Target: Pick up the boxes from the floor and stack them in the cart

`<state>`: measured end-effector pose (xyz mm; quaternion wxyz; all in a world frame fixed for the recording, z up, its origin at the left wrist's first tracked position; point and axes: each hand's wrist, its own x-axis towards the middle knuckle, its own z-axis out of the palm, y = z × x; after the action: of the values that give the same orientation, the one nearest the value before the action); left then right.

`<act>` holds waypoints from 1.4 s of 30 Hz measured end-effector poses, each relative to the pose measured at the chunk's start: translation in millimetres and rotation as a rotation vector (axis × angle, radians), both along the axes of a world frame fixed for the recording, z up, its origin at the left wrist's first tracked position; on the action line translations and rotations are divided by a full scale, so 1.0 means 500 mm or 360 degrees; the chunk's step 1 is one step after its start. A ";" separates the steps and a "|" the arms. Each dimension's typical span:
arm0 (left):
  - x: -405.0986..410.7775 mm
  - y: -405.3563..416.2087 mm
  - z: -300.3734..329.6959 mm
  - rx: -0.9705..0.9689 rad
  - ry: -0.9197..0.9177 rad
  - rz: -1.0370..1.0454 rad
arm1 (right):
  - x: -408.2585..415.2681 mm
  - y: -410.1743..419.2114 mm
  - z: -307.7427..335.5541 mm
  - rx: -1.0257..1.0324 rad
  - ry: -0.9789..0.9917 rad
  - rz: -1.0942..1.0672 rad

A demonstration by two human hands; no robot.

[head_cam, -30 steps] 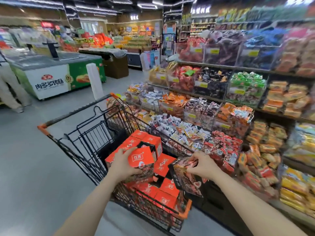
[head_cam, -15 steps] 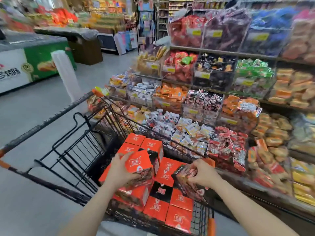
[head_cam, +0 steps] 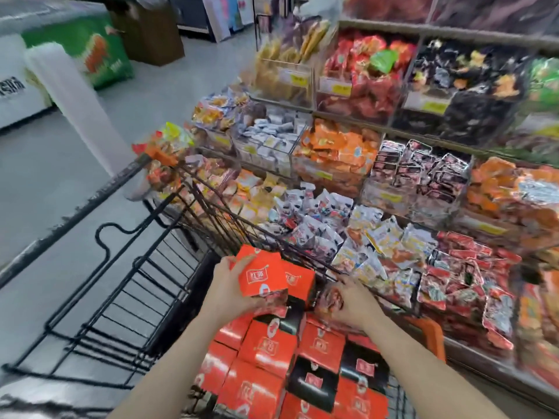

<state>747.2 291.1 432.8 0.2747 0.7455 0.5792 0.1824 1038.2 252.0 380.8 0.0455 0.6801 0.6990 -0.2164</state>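
- My left hand (head_cam: 225,290) grips an orange box (head_cam: 261,275), squaring it onto the cart's (head_cam: 127,297) stack.
- My right hand (head_cam: 352,302), at 3 o'clock, pinches a dark-printed box (head_cam: 331,297), ready to slot in.

Black wire cart (head_cam: 127,285) on grey floor (head_cam: 45,176), orange boxes (head_cam: 266,352) stacked inside.

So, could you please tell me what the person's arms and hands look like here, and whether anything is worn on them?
Both forearms are bare as far as the picture shows: no sleeves, gloves, watch or bracelet in view. The left hand and right hand show no rings that I can make out, though the picture is somewhat blurred. The upper arms are outside the picture, so any short sleeve cannot be seen.
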 end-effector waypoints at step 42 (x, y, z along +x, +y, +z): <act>0.104 0.051 0.060 -0.0084 -0.0041 -0.0893 | -0.095 -0.036 0.269 0.0076 0.0439 -0.0201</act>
<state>799.3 316.7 462.6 0.3412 0.8668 0.3513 0.0935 990.9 233.8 515.5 -0.0808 0.6874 0.6595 -0.2933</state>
